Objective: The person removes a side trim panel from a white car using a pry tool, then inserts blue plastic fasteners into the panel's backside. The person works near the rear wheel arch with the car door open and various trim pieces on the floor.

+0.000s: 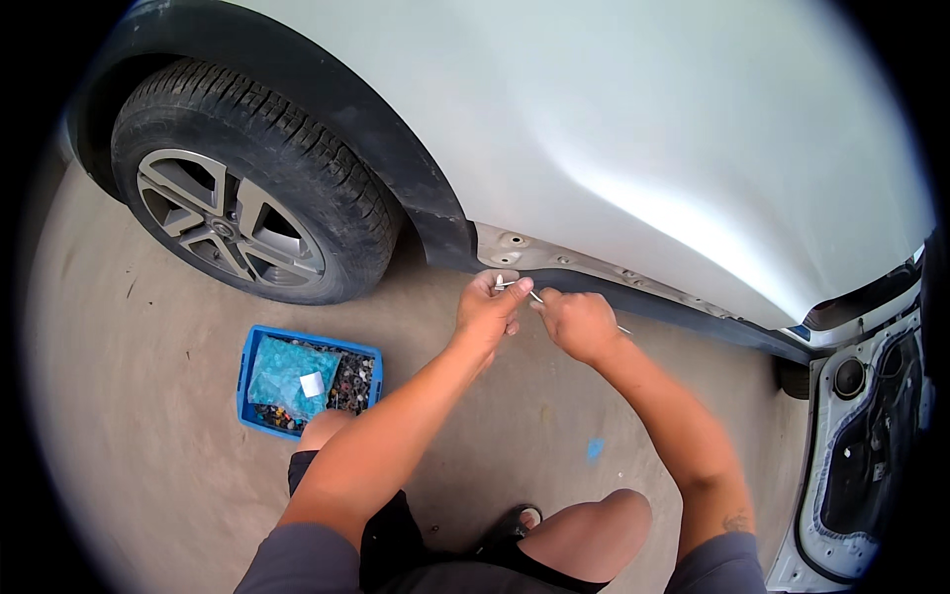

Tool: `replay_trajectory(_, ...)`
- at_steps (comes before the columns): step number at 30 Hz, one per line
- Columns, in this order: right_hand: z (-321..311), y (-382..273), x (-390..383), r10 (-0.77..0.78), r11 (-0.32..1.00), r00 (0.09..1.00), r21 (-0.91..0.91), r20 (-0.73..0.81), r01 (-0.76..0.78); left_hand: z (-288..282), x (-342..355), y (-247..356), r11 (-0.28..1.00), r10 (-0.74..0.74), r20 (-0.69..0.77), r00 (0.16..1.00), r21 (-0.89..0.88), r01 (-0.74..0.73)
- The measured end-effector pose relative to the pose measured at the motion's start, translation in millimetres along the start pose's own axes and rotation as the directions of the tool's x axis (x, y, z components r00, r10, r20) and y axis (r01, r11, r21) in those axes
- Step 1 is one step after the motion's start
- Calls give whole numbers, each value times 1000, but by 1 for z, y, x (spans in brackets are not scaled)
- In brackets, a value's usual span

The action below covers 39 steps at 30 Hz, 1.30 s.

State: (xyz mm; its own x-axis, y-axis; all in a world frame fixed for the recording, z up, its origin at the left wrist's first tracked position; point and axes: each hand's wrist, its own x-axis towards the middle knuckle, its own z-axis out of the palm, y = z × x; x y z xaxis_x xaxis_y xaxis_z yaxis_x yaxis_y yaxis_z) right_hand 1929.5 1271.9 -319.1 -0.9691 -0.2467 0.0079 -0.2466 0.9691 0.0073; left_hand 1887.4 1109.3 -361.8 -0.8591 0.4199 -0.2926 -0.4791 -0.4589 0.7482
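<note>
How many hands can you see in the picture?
2: the left hand, mid-picture, pinching a small white piece, and the right hand, just beside it, gripping a thin rod. No others show.

The left fisheye head camera looks steeply down past the person's knees [594, 535] toward the edge of the concrete floor [465, 426] beside a white car [633, 109]. The left hand [487, 311] and right hand [579, 325] are near the lens, mid-view; the floor lies farther below.
</note>
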Motion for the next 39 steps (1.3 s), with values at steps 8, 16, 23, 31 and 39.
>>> replay_trajectory(8,6,0,-75,99,807,923,512,371,-293,-30,-24,13,66,-18,677,736,735,-675)
replay_trajectory(16,-16,45,-116,569,630,808,549,155,-549,-44,-27,56,666,-203,261,944,743,-63)
replay_trajectory(23,-25,67,-111,605,750,795,361,-36,-555,11,-31,1,698,-335,288,897,716,31)
replay_trajectory(31,-40,78,-109,602,766,792,352,-102,-537,90,21,-36,648,176,261,949,695,-311)
replay_trajectory(39,-42,79,-104,584,775,808,352,-83,-524,108,45,-47,679,307,172,936,649,-342)
